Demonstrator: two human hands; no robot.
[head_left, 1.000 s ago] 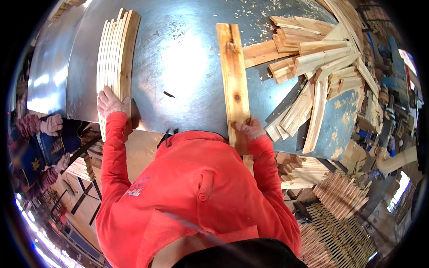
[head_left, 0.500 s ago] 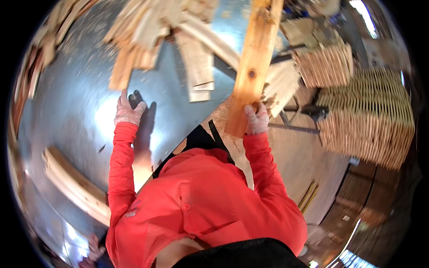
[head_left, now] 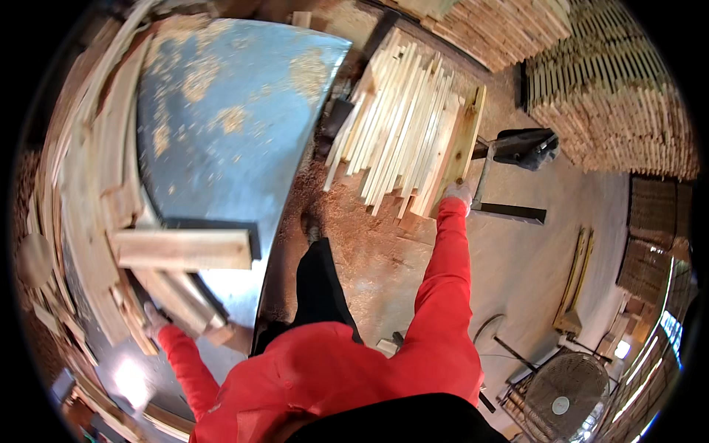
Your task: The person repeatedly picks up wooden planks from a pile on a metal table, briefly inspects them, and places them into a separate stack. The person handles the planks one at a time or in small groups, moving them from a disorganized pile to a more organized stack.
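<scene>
My right hand (head_left: 458, 194), in a pale glove, is closed round the near end of a wooden board (head_left: 464, 140). This board has dark knots and lies along the right side of a stack of pale boards (head_left: 399, 111). My right arm is stretched out far ahead. My left hand (head_left: 154, 320), also gloved, is low over the metal table beside the ends of loose boards (head_left: 96, 244). Its fingers look stretched out, small and somewhat blurred, with nothing seen in them. A short plank (head_left: 185, 249) lies crosswise on the boards ahead of it.
The blue-grey metal table (head_left: 214, 162) carries patches of sawdust. Tall stacks of boards (head_left: 613, 96) stand at the far right. A black-covered part (head_left: 526, 148) on a metal frame is right of the pale stack. A round fan (head_left: 565, 395) stands at the lower right.
I have turned right. The board in my right hand has moved from beside the table onto the pale stack. My left hand has shifted down and left, beside the loose boards.
</scene>
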